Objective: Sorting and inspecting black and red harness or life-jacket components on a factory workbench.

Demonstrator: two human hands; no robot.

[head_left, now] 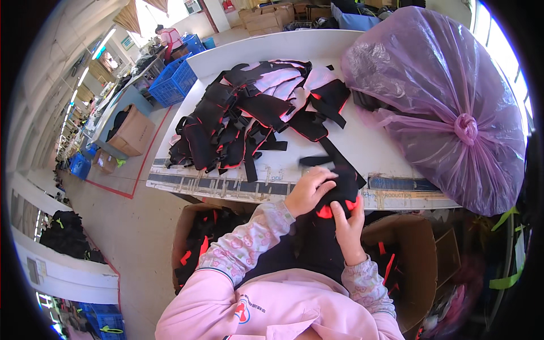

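Note:
A black fabric piece [341, 184] with red showing along its lower side is held between my two hands at the table's front edge. My left hand [307, 191] grips its left side, with the thumb and fingers curled over the top. My right hand [349, 222] pinches the lower right side, thumb in front. A loose black strap [339, 156] lies on the table just beyond it, and another strap end is smeared by motion. Farther back is a heap of similar black pieces [258, 105] with red edging, pink-white undersides, straps and buckles.
A big knotted purple plastic bag [430, 96] fills the right side of the white table [294, 161]. Below the front edge stand a left cardboard box [184, 226] and a right cardboard box [416, 249], both holding black and red pieces. Blue crates [174, 79] and another person [170, 38] are farther off.

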